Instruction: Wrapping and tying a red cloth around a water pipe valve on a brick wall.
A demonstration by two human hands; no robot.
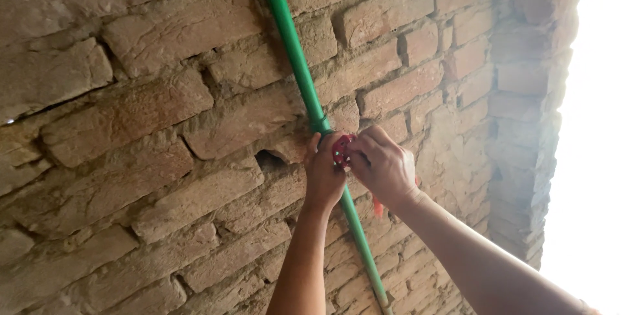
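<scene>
Reaching up against the brick wall point(162, 114), the left hand point(323, 174) steadies the green pipe point(299, 63) at its joint while the right hand point(383, 166) grips a red tool point(341, 149) clamped there.

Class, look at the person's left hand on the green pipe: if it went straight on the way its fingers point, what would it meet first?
The left hand points up along the green pipe; it would probably meet the pipe's collar joint first, just above its fingertips, though depth is unclear.
</scene>
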